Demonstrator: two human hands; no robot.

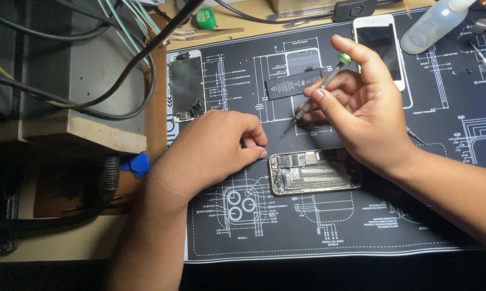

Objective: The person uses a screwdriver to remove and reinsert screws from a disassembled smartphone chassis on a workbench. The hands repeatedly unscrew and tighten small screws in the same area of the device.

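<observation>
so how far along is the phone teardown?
Done, by the look of it: the opened phone body lies bare on the black mat, with a screen assembly and a black battery set apart above it.

In hand: the right hand holds a green-capped screwdriver, tip off the phone; the left hand pinches something too small to tell.

Left: boards remain inside the body.

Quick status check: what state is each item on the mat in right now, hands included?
Opened phone body: lying flat, back open, internals exposed.
Battery: out of the phone, flat on the mat.
Screen assembly: detached, lying inner side up.
White phone: face up, screen dark.
Screwdriver: tilted, tip down above the mat.
Right hand: grip closed on the screwdriver.
Left hand: curled, fingertips pinched; contents hidden.
</observation>
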